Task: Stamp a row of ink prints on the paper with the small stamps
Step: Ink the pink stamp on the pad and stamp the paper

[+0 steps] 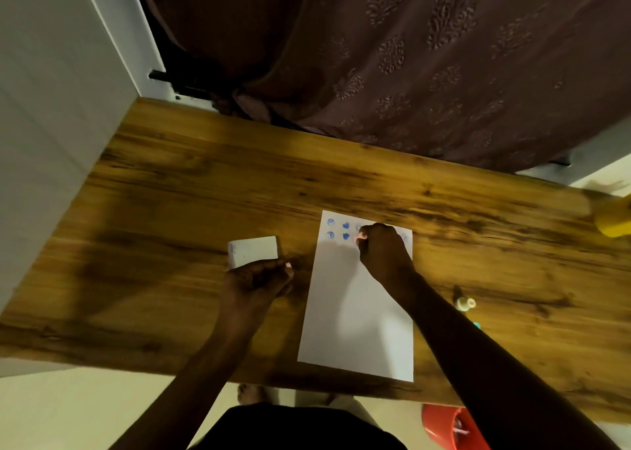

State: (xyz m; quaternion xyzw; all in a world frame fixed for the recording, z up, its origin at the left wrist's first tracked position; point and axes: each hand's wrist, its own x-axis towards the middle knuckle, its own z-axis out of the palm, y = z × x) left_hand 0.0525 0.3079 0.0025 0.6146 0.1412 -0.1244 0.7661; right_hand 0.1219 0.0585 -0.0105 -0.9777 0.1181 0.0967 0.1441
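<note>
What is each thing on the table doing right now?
Paper: flat, blue prints near its far edge.
Right hand: closed in a fist, pressing on the paper.
Left hand: curled, holding the white box.
White box: on the table.
Small bottle: lying on its side.

Bare forearms without sleeves, bare hands (382,251), a dark top, and bare feet.

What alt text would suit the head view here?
A person's right hand presses down in a fist near the top of a white paper on a wooden table, beside blue prints in two short rows. The left hand rests at a small white box.
</note>
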